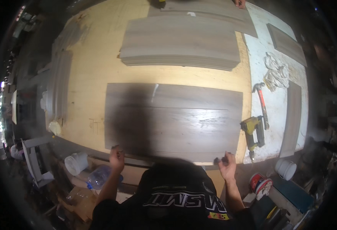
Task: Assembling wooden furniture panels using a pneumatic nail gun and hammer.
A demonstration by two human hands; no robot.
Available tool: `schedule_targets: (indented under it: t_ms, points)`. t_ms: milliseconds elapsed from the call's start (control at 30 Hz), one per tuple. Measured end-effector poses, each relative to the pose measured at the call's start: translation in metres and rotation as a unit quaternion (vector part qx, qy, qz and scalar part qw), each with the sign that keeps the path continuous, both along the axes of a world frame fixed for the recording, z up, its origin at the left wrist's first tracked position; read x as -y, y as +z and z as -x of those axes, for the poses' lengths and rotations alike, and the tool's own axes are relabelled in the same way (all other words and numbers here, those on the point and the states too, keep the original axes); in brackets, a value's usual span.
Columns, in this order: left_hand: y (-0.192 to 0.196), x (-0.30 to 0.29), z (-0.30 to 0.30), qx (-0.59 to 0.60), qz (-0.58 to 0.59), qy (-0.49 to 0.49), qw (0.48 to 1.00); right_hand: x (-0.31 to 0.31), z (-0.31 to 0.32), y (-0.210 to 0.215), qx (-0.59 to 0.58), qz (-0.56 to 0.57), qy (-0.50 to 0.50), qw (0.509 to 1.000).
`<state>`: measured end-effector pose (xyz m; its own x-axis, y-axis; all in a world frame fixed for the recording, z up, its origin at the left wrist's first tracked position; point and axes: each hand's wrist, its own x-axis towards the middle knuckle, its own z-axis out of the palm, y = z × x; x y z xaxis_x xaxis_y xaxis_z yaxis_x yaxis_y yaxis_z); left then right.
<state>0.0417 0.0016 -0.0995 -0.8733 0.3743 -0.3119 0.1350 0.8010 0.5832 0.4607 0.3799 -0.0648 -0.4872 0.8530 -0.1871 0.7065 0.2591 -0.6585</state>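
Observation:
A grey wood-grain panel [176,126] lies flat in front of me, with a long groove line across it and a shadow over its left part. At its near left corner is my left hand [117,158], fingers curled and closed. My right hand [227,166] is closed in a pinch by the near right corner, with something small and dark at the fingertips. What either hand grips is too small and blurred to make out. Just right of the panel lies a yellow-and-black nail gun [253,132], and beyond it a hammer [262,103] with a red handle.
A stack of grey panels [180,42] sits farther back on the yellow table [88,76]. Another person's hand [239,4] touches a panel at the far edge. Crumpled white material [275,73] and a narrow board [292,119] lie right. Buckets [76,163] and a clear bottle [98,177] stand below.

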Motion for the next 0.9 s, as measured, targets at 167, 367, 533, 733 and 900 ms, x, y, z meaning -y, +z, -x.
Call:
schedule_targets:
  t_ms: [167,367,533,733,900]
  points:
    - [0.000,0.011,0.009,-0.203,0.061,-0.232,0.949,-0.001,-0.003,0.004,0.031,-0.019,0.048,0.998]
    - [0.031,-0.020,0.021,-0.057,0.148,-0.238,0.958,-0.008,-0.002,0.004,0.068,-0.038,0.044,0.996]
    - [0.033,-0.035,0.025,-0.043,0.102,-0.231,0.967,-0.010,-0.010,0.000,0.058,-0.080,0.067,0.993]
    - [0.011,-0.025,0.050,-0.078,0.109,-0.290,0.948,-0.020,-0.002,0.009,0.067,-0.062,0.037,0.995]
    - [0.046,-0.067,0.049,-0.045,0.088,-0.287,0.953,-0.083,-0.012,0.024,0.033,-0.085,0.051,0.994]
